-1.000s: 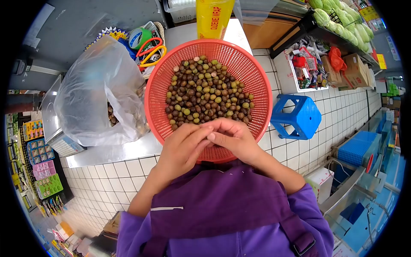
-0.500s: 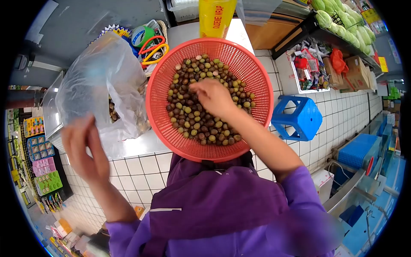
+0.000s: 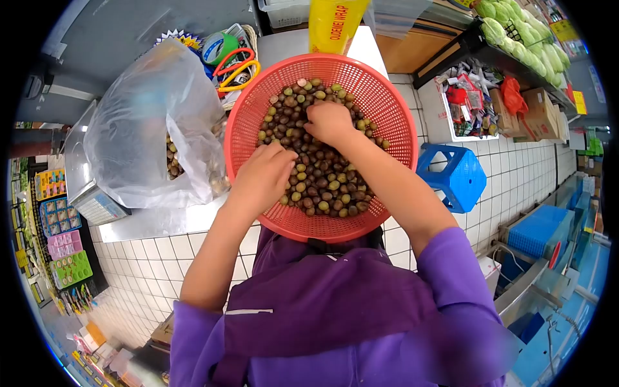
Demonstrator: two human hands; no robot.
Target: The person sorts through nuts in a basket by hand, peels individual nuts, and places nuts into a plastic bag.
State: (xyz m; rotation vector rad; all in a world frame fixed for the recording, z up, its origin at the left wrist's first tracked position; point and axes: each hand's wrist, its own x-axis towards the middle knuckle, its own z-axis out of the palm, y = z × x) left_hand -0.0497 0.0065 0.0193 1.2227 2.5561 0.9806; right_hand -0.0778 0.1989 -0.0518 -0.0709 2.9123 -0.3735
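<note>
A red plastic colander point(image 3: 238, 145) holds many small round fruits point(image 3: 319, 174), brown and green, that look like fresh jujubes. My left hand point(image 3: 261, 175) reaches over the colander's left side, its fingers bent together at the fruits. Deeper in, near the far middle of the heap, my right hand point(image 3: 330, 122) is closed with its fingertips down among the fruits. What either hand grips is hidden by the fingers. Left of the colander lies a clear plastic bag point(image 3: 138, 122), with more of the same fruits point(image 3: 173, 160) showing at its opening.
A yellow cling wrap box point(image 3: 335, 26) stands behind the colander on the white table point(image 3: 161, 224). Scissors with red and yellow handles point(image 3: 237, 68) and a green tape roll point(image 3: 221, 48) lie in a basket. A blue stool point(image 3: 454, 177) stands on the tiled floor at right.
My left hand has moved from in front of the plastic bag rightward into the colander. My right hand has shifted slightly right and farther in among the fruits.
</note>
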